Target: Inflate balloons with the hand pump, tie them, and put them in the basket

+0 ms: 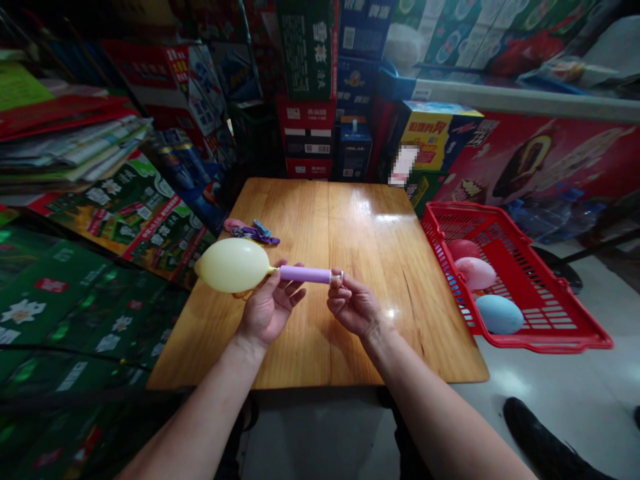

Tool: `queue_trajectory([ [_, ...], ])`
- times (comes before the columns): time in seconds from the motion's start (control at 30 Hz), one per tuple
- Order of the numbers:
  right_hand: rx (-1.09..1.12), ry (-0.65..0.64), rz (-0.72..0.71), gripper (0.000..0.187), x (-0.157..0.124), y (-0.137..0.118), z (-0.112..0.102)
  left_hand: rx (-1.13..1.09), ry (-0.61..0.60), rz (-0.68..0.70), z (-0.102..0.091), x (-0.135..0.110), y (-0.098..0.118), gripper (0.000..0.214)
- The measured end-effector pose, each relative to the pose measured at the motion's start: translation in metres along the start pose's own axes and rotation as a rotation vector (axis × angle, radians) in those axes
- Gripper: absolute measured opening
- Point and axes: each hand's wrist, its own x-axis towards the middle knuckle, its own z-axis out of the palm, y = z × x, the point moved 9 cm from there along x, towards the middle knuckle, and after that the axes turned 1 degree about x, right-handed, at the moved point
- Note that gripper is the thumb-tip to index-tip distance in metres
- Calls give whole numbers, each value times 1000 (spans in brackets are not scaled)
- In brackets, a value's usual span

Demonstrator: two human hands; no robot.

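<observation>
Printed cartons [307,67] stack high around a wooden worktop [370,233], with flattened green cartons [120,213] leaning on the left and a tiled floor [505,380] to the right, where a black shoe [540,440] shows at the lower edge. On that floor, beside the worktop, sits a red plastic basket [550,345] holding three inflated balloons: a blue one [499,314], a pink one [475,273] and a deeper pink one [463,249].

Above the worktop's left half, a pale yellow balloon [233,265] sits inflated on the end of a lilac balloon pump [305,274]; the pump's identity is judged from its shape. The left hand [267,310] is curled around the balloon's neck and the near part of the pump, gripping both from below. The right hand [353,307] pinches the pump's far end, where a small clear tip shows, between its fingertips [336,281].

The balloon should be very light, soft and easily burst, so the narrow neck is the safest hold, not the taut body. The pump looks stiff and easy to grip by its barrel. Near the balloon, a small bunch of uninflated balloons [253,231] lies on the wood.
</observation>
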Motion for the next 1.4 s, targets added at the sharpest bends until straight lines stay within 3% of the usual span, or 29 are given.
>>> queue_trajectory([
  [0.1, 9, 4, -7, 12, 1, -5, 1, -18, 23, 13, -2, 4, 5, 25],
  [0.3, -51, 1, -104, 7, -7, -29, 12, -16, 45, 145, -11, 6, 42, 27],
  [0.53, -85, -29, -4, 19, 3, 10, 2, -35, 26, 19, -11, 3, 12, 26],
  [0.63, -63, -28, -7, 17, 3, 6, 5, -49, 56, 35, -14, 7, 18, 18],
  [0.83, -73, -52, -96, 9, -4, -21, 17, -54, 103, 152, -26, 8, 52, 17],
  [1.07, -47, -43, 26, 16, 6, 11, 14, -48, 39, 57, -13, 3, 20, 27],
  [1.3, -66, -53, -86, 14, 0, -21, 20, -37, 66, 213, -22, 8, 57, 29],
  [1.4, -77, -33, -70, 16, 2, -10, 9, -16, 46, 145, -18, 6, 41, 30],
])
